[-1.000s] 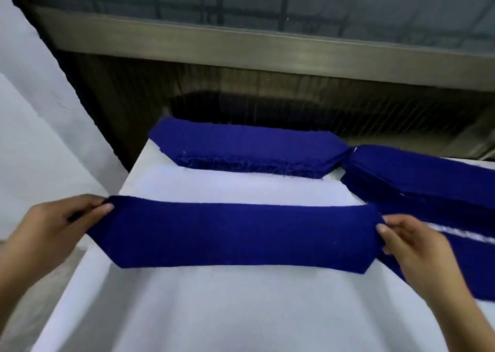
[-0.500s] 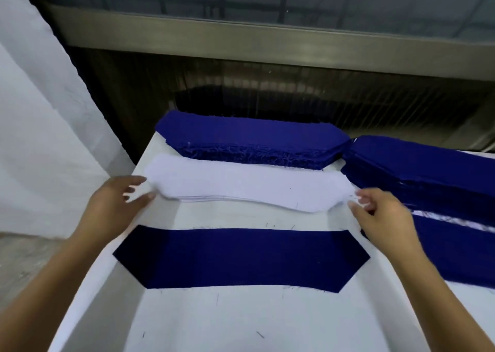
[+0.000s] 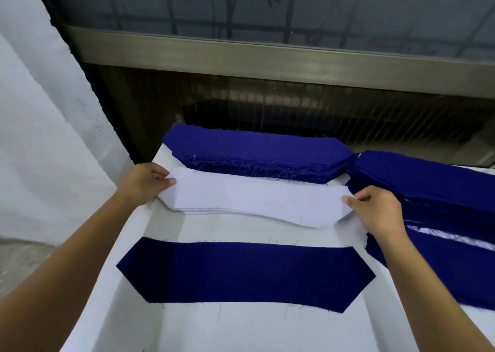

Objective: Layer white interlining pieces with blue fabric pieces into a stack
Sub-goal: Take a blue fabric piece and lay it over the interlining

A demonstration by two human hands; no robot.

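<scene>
White interlining pieces [image 3: 254,200] sit in a thin pile at mid-frame, just below the blue fabric stack [image 3: 254,153] along the upper edge of the tabletop [image 3: 241,330]. My left hand [image 3: 144,181] pinches the pile's left tip between thumb and fingers, and my right hand [image 3: 375,209] pinches its right tip. I judge the interlining light and limp: the front edge already sags and waves between my grips, so holding both ends and keeping it taut should stop it from folding. Whether I hold one layer or several, I cannot tell. A single blue fabric piece [image 3: 246,274] lies flat lower down, waiting for it.
</scene>
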